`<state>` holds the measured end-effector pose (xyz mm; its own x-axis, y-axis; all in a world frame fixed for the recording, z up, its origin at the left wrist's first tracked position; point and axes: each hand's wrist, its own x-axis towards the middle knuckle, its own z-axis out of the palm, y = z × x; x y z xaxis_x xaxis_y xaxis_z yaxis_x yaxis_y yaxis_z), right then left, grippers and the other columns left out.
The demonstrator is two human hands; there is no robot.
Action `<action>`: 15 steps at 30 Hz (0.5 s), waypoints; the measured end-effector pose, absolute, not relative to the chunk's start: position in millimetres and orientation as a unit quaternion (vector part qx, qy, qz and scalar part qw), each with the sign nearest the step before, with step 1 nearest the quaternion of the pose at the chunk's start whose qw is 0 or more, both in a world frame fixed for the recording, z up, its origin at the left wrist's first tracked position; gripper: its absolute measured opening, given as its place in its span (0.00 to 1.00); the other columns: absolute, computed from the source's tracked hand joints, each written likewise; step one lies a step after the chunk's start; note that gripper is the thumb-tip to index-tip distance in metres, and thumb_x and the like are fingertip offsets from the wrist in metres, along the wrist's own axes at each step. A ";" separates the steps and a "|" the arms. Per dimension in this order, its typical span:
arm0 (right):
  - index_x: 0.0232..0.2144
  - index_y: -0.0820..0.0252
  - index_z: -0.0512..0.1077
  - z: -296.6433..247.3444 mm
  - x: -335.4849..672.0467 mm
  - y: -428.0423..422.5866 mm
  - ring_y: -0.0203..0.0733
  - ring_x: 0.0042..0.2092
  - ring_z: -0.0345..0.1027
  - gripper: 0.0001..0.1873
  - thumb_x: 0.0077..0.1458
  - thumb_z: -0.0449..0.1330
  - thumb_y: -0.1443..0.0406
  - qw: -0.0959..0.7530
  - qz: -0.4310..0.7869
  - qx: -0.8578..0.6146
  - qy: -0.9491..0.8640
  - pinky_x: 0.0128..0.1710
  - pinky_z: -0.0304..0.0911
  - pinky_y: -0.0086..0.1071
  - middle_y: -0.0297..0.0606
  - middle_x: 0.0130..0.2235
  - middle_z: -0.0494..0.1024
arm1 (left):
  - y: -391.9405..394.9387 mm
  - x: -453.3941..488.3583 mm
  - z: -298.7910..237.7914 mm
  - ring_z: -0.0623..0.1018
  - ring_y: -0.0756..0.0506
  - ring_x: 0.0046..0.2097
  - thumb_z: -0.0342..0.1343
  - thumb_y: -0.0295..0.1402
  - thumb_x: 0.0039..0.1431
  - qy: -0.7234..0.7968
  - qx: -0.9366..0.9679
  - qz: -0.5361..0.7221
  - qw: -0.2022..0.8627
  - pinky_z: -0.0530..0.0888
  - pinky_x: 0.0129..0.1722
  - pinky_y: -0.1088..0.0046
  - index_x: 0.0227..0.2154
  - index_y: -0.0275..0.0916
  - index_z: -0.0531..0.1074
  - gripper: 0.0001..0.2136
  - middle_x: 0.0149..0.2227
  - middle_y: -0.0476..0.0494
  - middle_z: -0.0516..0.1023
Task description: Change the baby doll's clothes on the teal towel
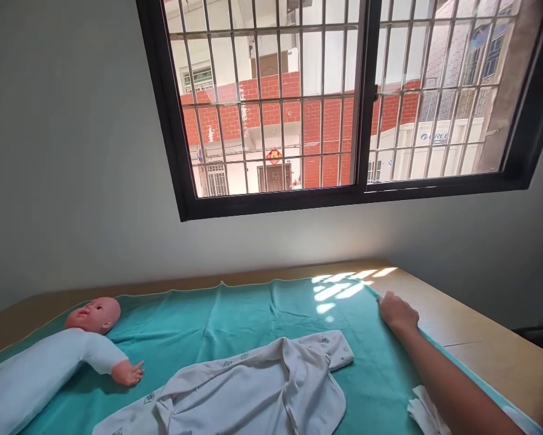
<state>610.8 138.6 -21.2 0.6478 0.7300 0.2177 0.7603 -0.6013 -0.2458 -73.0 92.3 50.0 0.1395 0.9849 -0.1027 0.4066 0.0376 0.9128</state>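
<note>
My right hand [397, 311] rests palm down at the far right edge of a teal blanket [253, 314] spread over a wooden table [479, 326]; its fingers are curled on the cloth's edge, and whether they pinch it is unclear. A baby doll [72, 350] in a pale blue garment lies on its back at the left of the blanket, one arm stretched out. A white baby romper [253, 386] lies crumpled in the middle of the blanket, between doll and arm. My left hand is out of view.
A folded white cloth [427, 411] lies near my right forearm at the bottom right. A grey wall and a barred window [343, 96] stand behind the table. Bare wood shows along the table's back and right sides.
</note>
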 end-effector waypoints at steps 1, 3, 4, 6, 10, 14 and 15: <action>0.44 0.65 0.70 -22.3 614.7 141.7 0.58 0.47 0.70 0.22 0.64 0.42 0.58 0.158 -0.038 -0.890 -0.426 0.40 0.63 0.45 0.57 0.46 0.75 | 100.9 -72.6 54.3 0.73 0.31 0.56 0.40 0.57 0.53 0.570 0.613 0.320 0.444 0.67 0.50 0.38 0.54 0.56 0.67 0.29 0.45 0.49 0.80; 0.43 0.63 0.70 -23.7 622.6 145.6 0.56 0.46 0.72 0.21 0.65 0.41 0.59 0.155 -0.026 -0.887 -0.433 0.38 0.63 0.42 0.55 0.45 0.76 | 110.2 -73.1 59.0 0.74 0.32 0.55 0.37 0.57 0.54 0.574 0.616 0.311 0.441 0.68 0.49 0.37 0.51 0.59 0.70 0.27 0.46 0.50 0.79; 0.43 0.63 0.70 -24.1 626.5 146.5 0.56 0.46 0.72 0.21 0.65 0.40 0.58 0.153 -0.023 -0.888 -0.433 0.38 0.63 0.42 0.55 0.45 0.76 | 110.7 -73.2 59.0 0.74 0.32 0.55 0.36 0.57 0.54 0.575 0.619 0.306 0.439 0.68 0.49 0.38 0.50 0.59 0.71 0.27 0.45 0.50 0.79; 0.44 0.63 0.69 -24.2 633.7 147.5 0.56 0.47 0.72 0.22 0.65 0.40 0.58 0.148 -0.020 -0.889 -0.432 0.38 0.63 0.42 0.56 0.46 0.76 | 104.2 -71.0 53.8 0.74 0.32 0.55 0.34 0.57 0.55 0.574 0.630 0.298 0.430 0.68 0.49 0.38 0.48 0.56 0.73 0.28 0.44 0.49 0.80; 0.44 0.64 0.68 -24.4 643.6 150.6 0.58 0.47 0.72 0.22 0.66 0.39 0.57 0.138 -0.018 -0.884 -0.446 0.38 0.63 0.42 0.55 0.45 0.76 | 68.0 -45.9 23.9 0.71 0.34 0.58 0.37 0.60 0.52 0.562 0.662 0.295 0.399 0.66 0.54 0.44 0.51 0.54 0.72 0.31 0.46 0.48 0.80; 0.43 0.64 0.69 -25.6 649.4 157.5 0.57 0.46 0.72 0.22 0.65 0.40 0.56 0.131 -0.022 -0.876 -0.463 0.37 0.62 0.40 0.55 0.44 0.77 | 13.7 3.3 -16.3 0.69 0.37 0.60 0.37 0.59 0.54 0.542 0.698 0.288 0.369 0.67 0.55 0.47 0.53 0.65 0.67 0.26 0.51 0.60 0.78; 0.43 0.65 0.69 -25.9 650.9 159.5 0.57 0.46 0.72 0.22 0.65 0.41 0.56 0.131 -0.025 -0.875 -0.466 0.37 0.62 0.40 0.55 0.44 0.77 | -1.0 16.4 -24.9 0.69 0.37 0.60 0.37 0.59 0.54 0.537 0.707 0.284 0.363 0.67 0.54 0.48 0.53 0.65 0.67 0.26 0.51 0.60 0.77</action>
